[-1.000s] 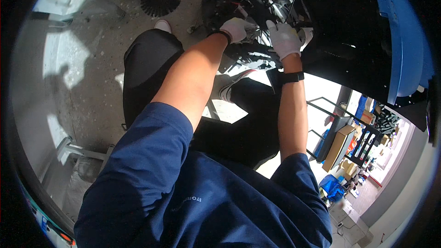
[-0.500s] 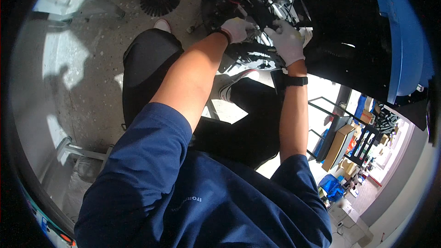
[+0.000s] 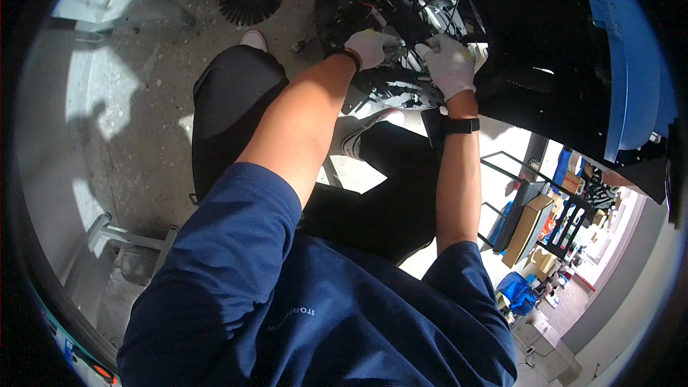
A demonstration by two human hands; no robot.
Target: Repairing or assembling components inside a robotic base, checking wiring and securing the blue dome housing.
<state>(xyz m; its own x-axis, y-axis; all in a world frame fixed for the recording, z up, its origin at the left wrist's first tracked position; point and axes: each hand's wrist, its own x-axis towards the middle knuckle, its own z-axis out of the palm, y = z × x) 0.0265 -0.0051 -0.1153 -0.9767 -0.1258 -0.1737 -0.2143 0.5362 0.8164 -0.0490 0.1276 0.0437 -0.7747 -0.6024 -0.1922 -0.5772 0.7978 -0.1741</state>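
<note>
Left hand (image 3: 373,48) fingertips hidden among tangled wiring (image 3: 419,3).

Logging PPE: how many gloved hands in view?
2. Left hand in a white glove at the wiring, upper centre; right hand, gloved too, just beside it. No other hands visible.

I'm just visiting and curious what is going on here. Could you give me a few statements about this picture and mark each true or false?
1. Both hands wear white gloves. True: left hand, right hand.
2. The hands rest on the floor. False: they are up at a dark machine with wires.
3. A black wristband sits on the right wrist. True.
4. The person's shirt is red. False: it is dark blue.
5. A round black brush lies on the floor. True.
</note>
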